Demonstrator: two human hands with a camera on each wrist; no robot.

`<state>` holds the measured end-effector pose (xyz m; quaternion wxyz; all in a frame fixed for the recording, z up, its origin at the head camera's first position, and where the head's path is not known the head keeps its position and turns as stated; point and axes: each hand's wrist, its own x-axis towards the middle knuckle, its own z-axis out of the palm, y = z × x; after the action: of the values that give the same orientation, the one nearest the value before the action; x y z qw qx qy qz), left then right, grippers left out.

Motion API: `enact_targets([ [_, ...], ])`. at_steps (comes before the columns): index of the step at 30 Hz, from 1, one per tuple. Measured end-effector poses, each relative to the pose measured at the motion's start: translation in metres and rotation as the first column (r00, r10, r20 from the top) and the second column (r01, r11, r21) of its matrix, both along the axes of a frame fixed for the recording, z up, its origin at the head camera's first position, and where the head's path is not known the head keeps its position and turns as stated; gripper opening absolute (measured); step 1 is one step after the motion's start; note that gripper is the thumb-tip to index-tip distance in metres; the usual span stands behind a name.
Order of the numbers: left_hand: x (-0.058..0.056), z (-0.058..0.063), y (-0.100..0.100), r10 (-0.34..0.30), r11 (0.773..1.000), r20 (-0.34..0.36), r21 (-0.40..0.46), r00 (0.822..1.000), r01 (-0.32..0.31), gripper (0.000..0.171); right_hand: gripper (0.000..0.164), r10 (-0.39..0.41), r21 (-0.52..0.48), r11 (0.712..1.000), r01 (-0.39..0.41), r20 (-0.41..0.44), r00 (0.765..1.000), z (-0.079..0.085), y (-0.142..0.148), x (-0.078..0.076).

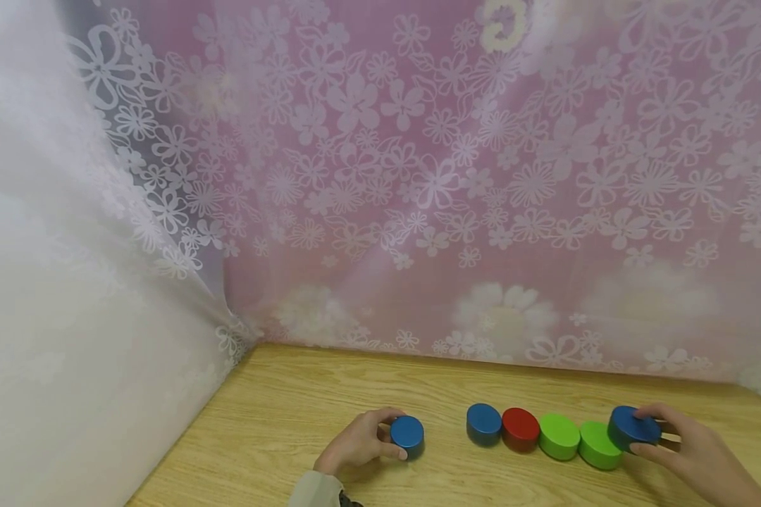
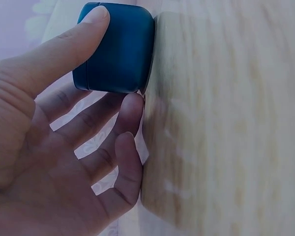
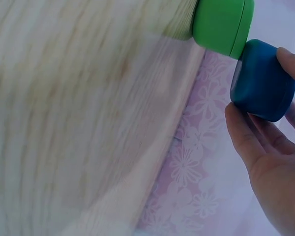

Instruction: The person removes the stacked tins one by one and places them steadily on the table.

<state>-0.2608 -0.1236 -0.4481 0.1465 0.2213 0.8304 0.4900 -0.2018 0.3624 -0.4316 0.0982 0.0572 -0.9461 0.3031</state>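
Observation:
My left hand grips a small round blue tin between thumb and fingers, left of the row. In the left wrist view that blue tin stands on the wooden table, thumb on its side. At the row's right end my right hand holds another blue tin, raised above the tabletop. The right wrist view shows this second tin slightly tilted, its edge right at a green tin. From left to right the row has a blue tin, a red tin and two green tins.
The wood-grain table ends at the back against a pink flowered curtain. A pale cloth hangs along the left edge. Bare wood lies between the left hand's tin and the row.

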Motion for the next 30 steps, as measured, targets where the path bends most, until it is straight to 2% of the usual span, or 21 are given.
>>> enact_targets([
  [10,-0.002,0.001,0.004,0.017,1.000,0.005,-0.014,1.000,-0.017,0.054,0.049,-0.021,0.014,1.000,0.021,0.004,1.000,-0.003,0.013,-0.003],
  [17,-0.002,0.000,0.005,0.026,1.000,0.014,-0.003,1.000,-0.025,0.054,0.047,-0.020,0.071,0.997,0.017,0.034,0.999,-0.009,0.022,-0.009],
  [21,-0.003,0.000,0.004,0.024,1.000,0.014,-0.004,1.000,-0.024,0.053,0.052,-0.004,0.077,0.997,-0.006,0.129,0.992,-0.014,0.024,-0.012],
  [25,-0.004,0.000,0.004,0.017,1.000,0.009,-0.007,1.000,-0.017,0.053,0.059,0.004,0.020,1.000,-0.010,0.271,0.963,-0.018,0.024,-0.015],
  [27,-0.004,0.000,0.004,0.017,1.000,0.004,-0.010,1.000,-0.017,0.054,0.059,0.000,0.000,1.000,0.000,0.311,0.950,-0.019,0.023,-0.017],
  [30,-0.004,-0.001,0.004,0.020,1.000,0.003,-0.011,1.000,-0.020,0.054,0.058,0.003,0.001,1.000,-0.004,0.330,0.944,-0.019,0.021,-0.017],
])
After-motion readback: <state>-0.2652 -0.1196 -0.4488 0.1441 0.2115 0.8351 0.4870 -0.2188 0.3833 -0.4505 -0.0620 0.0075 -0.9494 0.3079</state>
